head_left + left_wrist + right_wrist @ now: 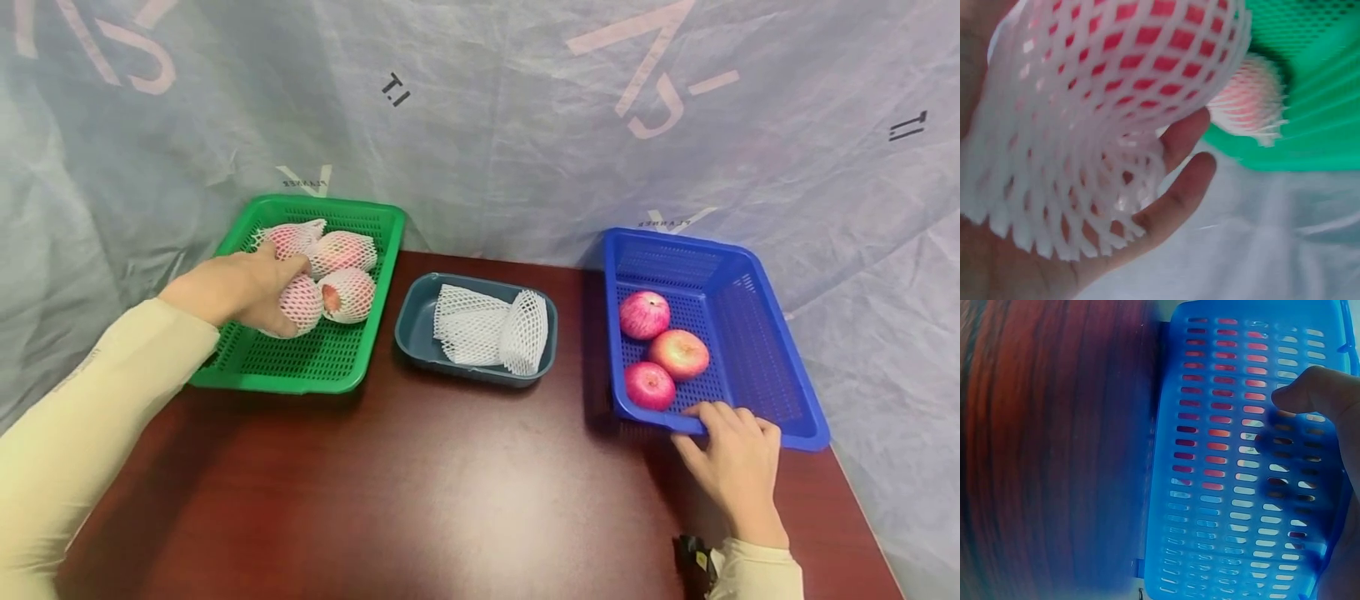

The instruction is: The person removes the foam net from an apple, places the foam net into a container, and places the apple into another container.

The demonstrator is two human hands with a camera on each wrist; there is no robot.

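Note:
In the head view my left hand holds an apple in a white foam net over the green basket. The left wrist view shows the net's loose end spreading over the palm, with red skin showing through the mesh. Three more netted apples lie in that basket beside the hand. At the right, my right hand grips the near rim of the blue basket, its thumb against the slotted outer wall. Three bare apples sit inside along its left side.
Between the baskets stands a dark blue-grey tray with white foam nets in it. Everything is on a dark reddish-brown table. A grey printed sheet hangs behind. Something small and black is by the right wrist.

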